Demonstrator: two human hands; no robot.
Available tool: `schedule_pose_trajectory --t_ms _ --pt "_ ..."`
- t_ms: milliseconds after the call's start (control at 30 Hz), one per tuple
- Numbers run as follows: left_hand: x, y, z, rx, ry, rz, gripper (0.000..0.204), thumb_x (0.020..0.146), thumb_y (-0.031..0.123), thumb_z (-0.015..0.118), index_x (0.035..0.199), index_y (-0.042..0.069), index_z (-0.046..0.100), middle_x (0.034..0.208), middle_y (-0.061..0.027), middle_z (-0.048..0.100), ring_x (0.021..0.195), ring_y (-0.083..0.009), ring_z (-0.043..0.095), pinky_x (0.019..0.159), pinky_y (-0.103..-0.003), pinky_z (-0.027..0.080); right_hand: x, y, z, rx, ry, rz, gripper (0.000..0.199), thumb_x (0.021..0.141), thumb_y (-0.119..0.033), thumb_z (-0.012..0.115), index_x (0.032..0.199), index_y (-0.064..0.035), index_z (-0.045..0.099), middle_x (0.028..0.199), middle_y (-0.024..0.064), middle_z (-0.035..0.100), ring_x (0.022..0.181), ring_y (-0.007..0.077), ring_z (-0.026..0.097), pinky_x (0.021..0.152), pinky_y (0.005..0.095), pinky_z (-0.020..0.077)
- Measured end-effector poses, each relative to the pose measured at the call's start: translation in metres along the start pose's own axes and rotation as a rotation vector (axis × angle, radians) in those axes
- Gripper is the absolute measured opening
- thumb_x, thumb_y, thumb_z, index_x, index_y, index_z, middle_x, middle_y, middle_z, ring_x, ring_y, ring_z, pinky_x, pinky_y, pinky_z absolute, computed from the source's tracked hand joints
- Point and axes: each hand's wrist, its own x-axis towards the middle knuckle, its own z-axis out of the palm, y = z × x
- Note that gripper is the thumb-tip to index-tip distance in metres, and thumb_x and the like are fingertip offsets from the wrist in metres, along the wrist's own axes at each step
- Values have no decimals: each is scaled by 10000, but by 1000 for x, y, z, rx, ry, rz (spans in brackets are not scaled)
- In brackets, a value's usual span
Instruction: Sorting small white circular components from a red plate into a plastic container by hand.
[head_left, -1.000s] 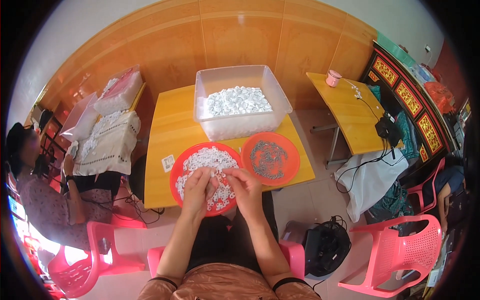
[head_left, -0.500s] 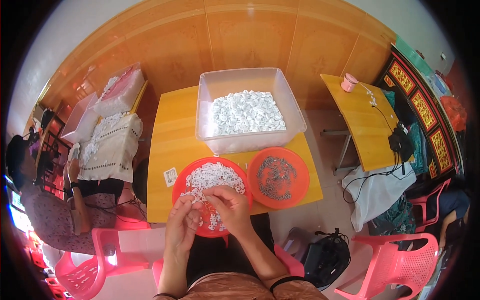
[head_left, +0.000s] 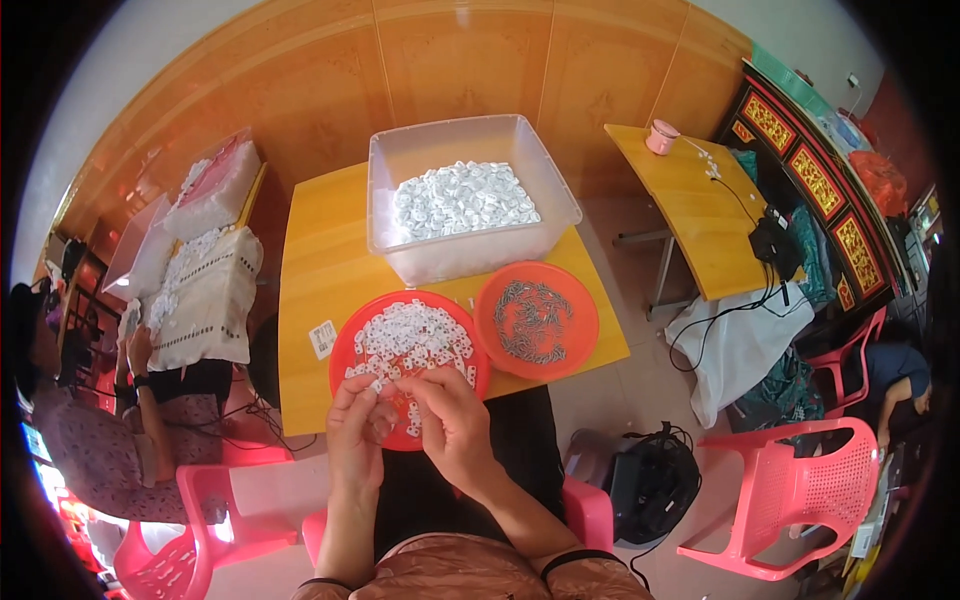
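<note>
Both hands, left hand [head_left: 358,428] and right hand [head_left: 452,425], pinch together on a small white piece [head_left: 392,392] over the near rim of the red tray [head_left: 350,345] on the bench [head_left: 310,270]. This looks like mid-assembly; next calls for a metal part from the orange tray [head_left: 585,300].

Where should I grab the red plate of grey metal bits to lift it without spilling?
Grip the red plate of grey metal bits by its raised rim, at the near right edge. That side overhangs toward you and is bare, while the clear bin and the other red plate crowd its far and left sides.
</note>
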Motion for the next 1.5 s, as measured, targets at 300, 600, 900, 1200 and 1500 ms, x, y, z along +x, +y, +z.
schedule_pose_trajectory --t_ms 300,600,900,1200,1500 --pt "-32 -25 -15 129 -24 48 123 915 75 533 1034 42 538 818 -53 646 655 -94 609 542 -177 414 -40 4 9 -220 1 -95 341 715 77 577 1020 -65 631 880 105 545 790 283 574 659 363 474" --pt "-53 -14 -29 128 -112 52 87 906 97 554 971 39 555 842 -59 644 718 -113 634 557 -183 443 -49 -18 8 -20 -2 -155 224 767 62 586 960 -41 633 808 110 593 741 280 594 646 346 484" --pt "-90 5 -29 99 -170 69 76 885 85 559 933 26 550 851 -69 647 741 -117 632 599 -191 439 -67 -48 -4 205 -108 34 172 844 62 593 1012 34 615 931 76 656 825 101 629 722 220 502" --pt "-91 11 -26 139 -205 81 79 879 85 559 929 24 548 847 -66 642 776 -126 625 631 -211 435 -63 -48 -4 32 -75 -151 216 792 69 626 987 -22 637 846 99 657 706 209 629 622 291 491" --pt "-91 9 -30 119 -215 61 78 882 79 549 931 20 533 835 -82 638 746 -134 631 606 -206 438 -66 -48 -4 -56 -130 -201 234 788 82 644 1006 -3 639 874 98 667 780 162 658 671 253 512"
